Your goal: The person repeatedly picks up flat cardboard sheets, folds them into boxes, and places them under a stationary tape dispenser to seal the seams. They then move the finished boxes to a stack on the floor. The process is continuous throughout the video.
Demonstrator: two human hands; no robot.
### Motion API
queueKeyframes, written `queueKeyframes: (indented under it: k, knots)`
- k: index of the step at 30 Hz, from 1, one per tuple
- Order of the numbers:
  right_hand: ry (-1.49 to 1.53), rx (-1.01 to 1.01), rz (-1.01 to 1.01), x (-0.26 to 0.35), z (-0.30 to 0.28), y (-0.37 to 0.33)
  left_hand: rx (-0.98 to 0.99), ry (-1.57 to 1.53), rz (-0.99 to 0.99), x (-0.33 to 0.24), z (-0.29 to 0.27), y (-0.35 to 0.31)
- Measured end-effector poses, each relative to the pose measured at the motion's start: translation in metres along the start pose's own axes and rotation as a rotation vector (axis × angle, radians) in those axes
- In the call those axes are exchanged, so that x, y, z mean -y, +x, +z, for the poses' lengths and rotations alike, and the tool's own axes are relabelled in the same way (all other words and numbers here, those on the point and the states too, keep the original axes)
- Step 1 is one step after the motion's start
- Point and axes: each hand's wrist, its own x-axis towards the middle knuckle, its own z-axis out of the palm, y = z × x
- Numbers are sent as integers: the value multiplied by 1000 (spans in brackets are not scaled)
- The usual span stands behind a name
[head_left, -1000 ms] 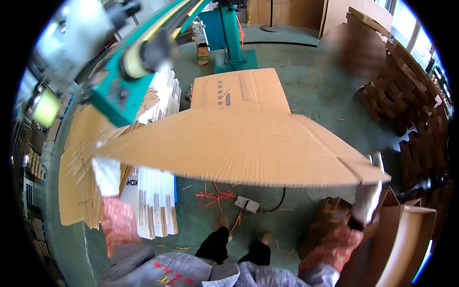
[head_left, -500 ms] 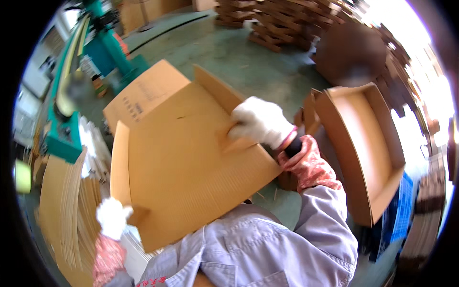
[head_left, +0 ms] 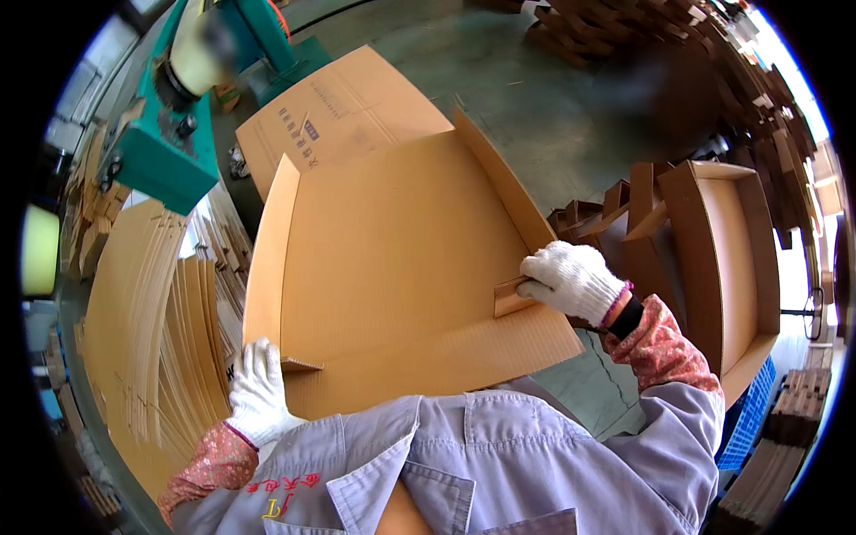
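Note:
A large brown cardboard box blank lies in front of me, its left and right sides folded up and its near flap flat. My right hand, in a white knitted glove, is closed on the near end of the right side, where a small corner tab turns inward. At the near left corner my left hand, gloved alike, lies with fingers stretched against the outside of the left side. Another small tab bends inward beside it. Beyond the blank extends a printed cardboard panel.
Flat cardboard sheets stand stacked at my left, below a green machine. To the right, a folded cardboard tray rests on its side near a blue plastic crate. More cardboard piles line the far right.
The left hand has come in against the blank's left side. My right hand has moved right and nearer, and both corner tabs now point inward. The view has shifted.

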Motion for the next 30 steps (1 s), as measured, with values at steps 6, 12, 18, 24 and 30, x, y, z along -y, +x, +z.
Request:
queueKeyframes:
  k: [6,12,18,24,30]
  knots:
    - [-38,205,-115,32,-31,-22,-155,-315,30,13,-23,-6]
    - [288,71,8,11,-23,-24,-623,-784,-213,27,-27,30]
    - [1030,-321,-95,16,-172,7,-1268,-1323,-431,126,-124,-50]
    - [1195,-463,-442,70,-233,63,-1271,-1896,-293,123,-104,-115]
    - [1589,-367,-677,136,-238,121,-1399,-1924,-355,98,-135,-179]
